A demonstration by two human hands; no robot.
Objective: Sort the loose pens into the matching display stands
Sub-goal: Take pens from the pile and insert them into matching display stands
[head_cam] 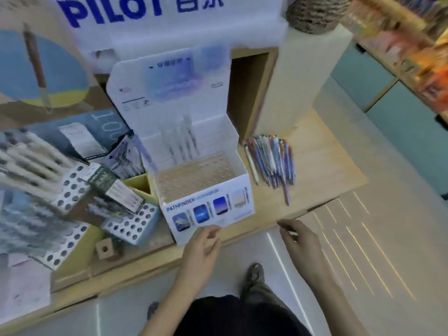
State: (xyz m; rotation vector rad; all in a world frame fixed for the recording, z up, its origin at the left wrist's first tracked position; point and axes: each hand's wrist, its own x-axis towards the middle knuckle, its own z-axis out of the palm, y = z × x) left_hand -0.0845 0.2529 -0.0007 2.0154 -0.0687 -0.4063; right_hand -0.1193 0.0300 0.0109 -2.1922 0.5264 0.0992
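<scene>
- The left hand [203,241] is at the lower front edge of the white stand [206,190], the one with "PATHFINDER" printed on its front. Its thumb lies against the front face and the fingers are loosely bent just under the edge. The picture is blurred there, so I cannot tell if it really pinches the cardboard or only touches it.
- The right hand [298,241] is near the front edge of the wooden table [327,166], to the right of the stand. Its fingers are slightly curved and point toward the table edge. There is a small bluish streak beside the fingertips, but I cannot tell if the hand holds something.
- The loose pens [271,161] lie in a flat bundle on the table, just beside the right wall of the white stand and well apart from both hands. They are mostly blue, purple and pale, and one pale pen lies at the left side of the bundle.
- The white stand has a grid of small holes in its top. A few pens [181,141] stand upright in the back rows, and the front rows have open holes.
- To the left are other stands with round holes [131,224], tilted and crowded together.
- Behind everything is a white sign with "PILOT" [109,8] in blue letters.
</scene>
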